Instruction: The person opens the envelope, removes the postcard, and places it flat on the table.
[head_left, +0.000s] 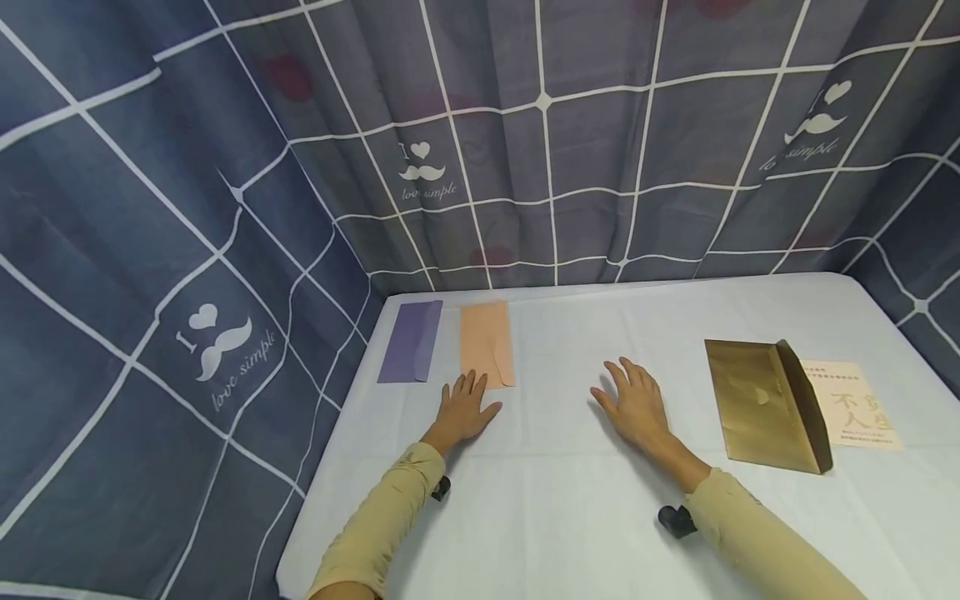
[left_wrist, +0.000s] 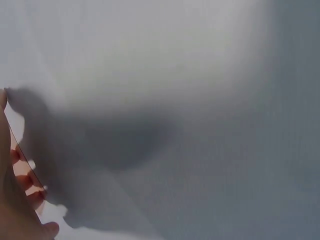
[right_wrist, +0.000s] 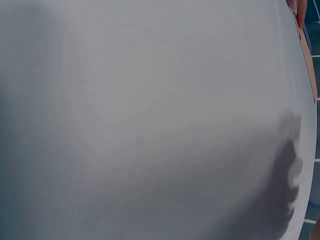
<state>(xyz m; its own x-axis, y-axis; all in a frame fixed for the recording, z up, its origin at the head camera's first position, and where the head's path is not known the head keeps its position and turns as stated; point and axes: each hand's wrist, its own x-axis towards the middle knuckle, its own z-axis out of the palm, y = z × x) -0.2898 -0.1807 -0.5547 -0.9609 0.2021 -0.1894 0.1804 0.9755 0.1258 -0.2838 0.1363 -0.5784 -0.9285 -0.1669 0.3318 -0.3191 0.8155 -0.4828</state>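
Note:
My left hand (head_left: 462, 410) lies with straight, spread fingers at the lower edge of a peach envelope (head_left: 486, 329); its fingertips overlap that edge. In the left wrist view the hand (left_wrist: 15, 195) shows only at the left border, with shadow beside it. To the left of the peach envelope lies a purple envelope (head_left: 411, 342). My right hand (head_left: 637, 408) has its fingers spread and relaxed over the white cloth, with nothing in it. In the right wrist view, the peach envelope (right_wrist: 306, 57) appears at the right border.
A gold envelope (head_left: 761, 404) with its flap raised lies right of my right hand. Partly under it is a cream card (head_left: 851, 408) with gold characters. White cloth (head_left: 555, 500) covers the table. Dark checked curtains (head_left: 495, 167) hang behind and at both sides.

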